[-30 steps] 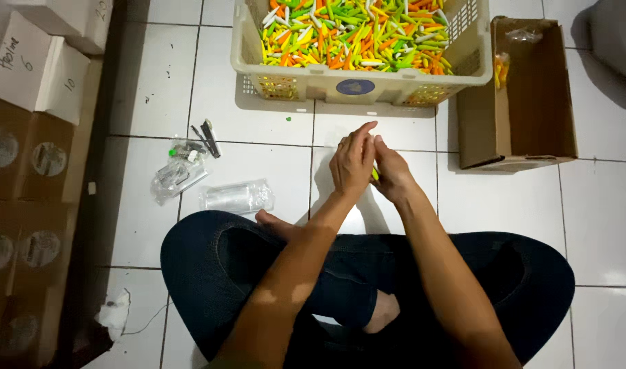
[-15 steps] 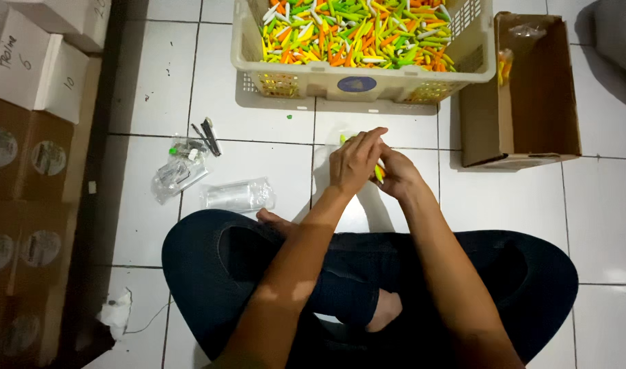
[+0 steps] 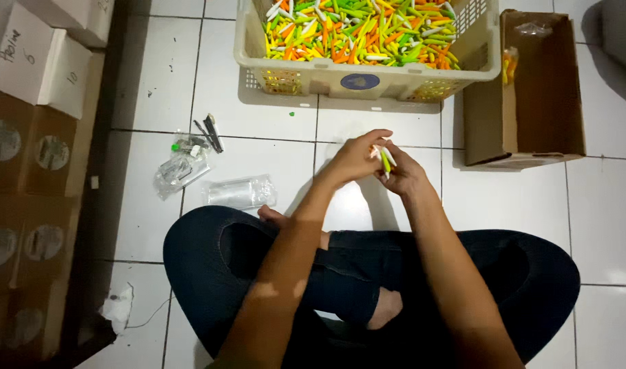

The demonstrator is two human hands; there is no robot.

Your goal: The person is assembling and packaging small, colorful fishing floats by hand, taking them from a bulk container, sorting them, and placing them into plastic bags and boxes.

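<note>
Seated cross-legged on the tiled floor [image 3: 155, 82], a person pinches a small bunch of green and white sticks [image 3: 384, 158], apparently plastic, between left hand [image 3: 357, 158] and right hand [image 3: 403, 174], before the full basket [image 3: 313, 72]; squaring the ends keeps the bunch tidy.

Left hand [image 3: 354, 158]: raised before the body, fingers curled inward, fingertips meeting those of the other hand. Right hand [image 3: 403, 172]: just beside it, touching, fingers pinched together at the shared grip. Forearms: bare, converging from the lower frame toward the grip. Legs: crossed beneath, one bare foot showing below the forearms.
</note>
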